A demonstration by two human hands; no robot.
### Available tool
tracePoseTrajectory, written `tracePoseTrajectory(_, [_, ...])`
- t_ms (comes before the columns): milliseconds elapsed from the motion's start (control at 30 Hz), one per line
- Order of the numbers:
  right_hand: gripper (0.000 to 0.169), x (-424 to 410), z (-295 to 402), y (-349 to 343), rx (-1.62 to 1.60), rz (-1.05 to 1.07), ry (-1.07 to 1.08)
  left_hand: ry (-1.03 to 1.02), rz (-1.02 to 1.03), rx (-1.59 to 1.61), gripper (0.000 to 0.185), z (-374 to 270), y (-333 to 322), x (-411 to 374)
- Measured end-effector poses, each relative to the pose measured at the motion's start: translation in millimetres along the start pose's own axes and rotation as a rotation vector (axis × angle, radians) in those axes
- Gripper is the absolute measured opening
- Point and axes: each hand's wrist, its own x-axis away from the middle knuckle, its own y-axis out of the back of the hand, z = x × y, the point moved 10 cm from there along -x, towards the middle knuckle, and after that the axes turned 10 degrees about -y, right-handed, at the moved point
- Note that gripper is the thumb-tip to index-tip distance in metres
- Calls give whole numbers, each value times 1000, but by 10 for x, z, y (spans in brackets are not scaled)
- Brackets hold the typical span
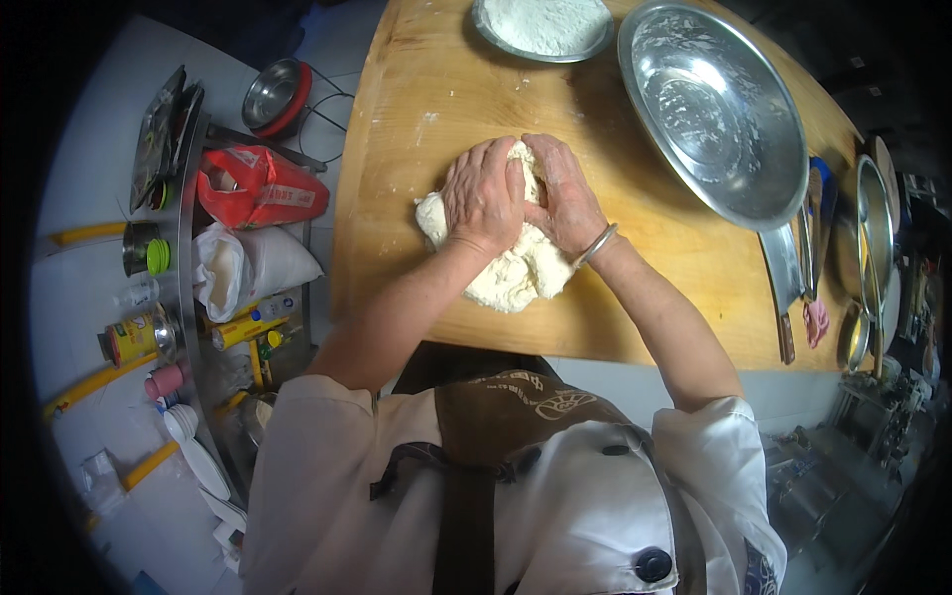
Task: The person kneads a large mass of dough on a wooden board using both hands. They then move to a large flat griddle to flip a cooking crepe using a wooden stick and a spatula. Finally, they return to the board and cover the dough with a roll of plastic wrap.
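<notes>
A lump of pale, rough-surfaced dough (pixel 513 279) lies on the wooden work table (pixel 401 163). My left hand (pixel 483 193) is over its upper left part, fingers pointing away from me and curled over the far side. My right hand (pixel 569 195) grips the upper right part, its thumb reaching toward the left hand. Between the two hands a ridge of dough shows. Both palms hide much of the lump, and some fingertips are out of sight. A metal bangle (pixel 597 244) circles my right wrist.
A bowl of flour (pixel 547 26) and a large, flour-smeared steel basin (pixel 714 119) stand beyond my hands. At right lie a cleaver (pixel 781 268), a pink cloth (pixel 816 323) and a metal pan (pixel 870 223). Left of the table, a metal shelf (pixel 195 297) stands near a red bag (pixel 260 187) and a white sack (pixel 260 264).
</notes>
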Motion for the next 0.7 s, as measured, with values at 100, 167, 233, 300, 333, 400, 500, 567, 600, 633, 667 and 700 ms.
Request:
tracePoseTrajectory(100, [59,-235,-264,-43,-7,20,-35,26,29,32,29,255,-238,-161])
tracePoseTrajectory(167, [53,-343,-411,-85,13,39,-101,33,-11,71,25,418,-354,-272])
tracePoseTrajectory(233, [49,-445,-557,-125,57,43,-190,62,-23,74,21,538,-425,-373])
tracePoseTrajectory(300, [41,-529,-588,-128,108,29,-224,107,1,47,20,639,-483,-450])
tracePoseTrajectory(333, [39,-559,-601,-130,136,24,-243,147,8,17,21,694,-520,-471])
tracePoseTrajectory(400, [33,-595,-645,-141,195,13,-266,215,106,-4,28,746,-586,-532])
tracePoseTrajectory(500, [30,-632,-748,-156,283,18,-301,286,210,-4,36,819,-694,-593])
tracePoseTrajectory(567, [39,-655,-878,-152,329,53,-353,255,237,9,40,757,-727,-731])
tracePoseTrajectory(600, [40,-665,-874,-150,340,105,-433,233,250,9,42,722,-703,-735])
tracePoseTrajectory(633, [39,-546,-926,-147,249,127,-546,206,270,12,45,673,-702,-733])
tracePoseTrajectory(667, [38,-583,-949,-177,161,145,-614,426,219,41,40,1022,-782,-645])
tracePoseTrajectory(700, [37,-614,-989,-159,70,156,-689,361,304,173,42,965,-758,-813])
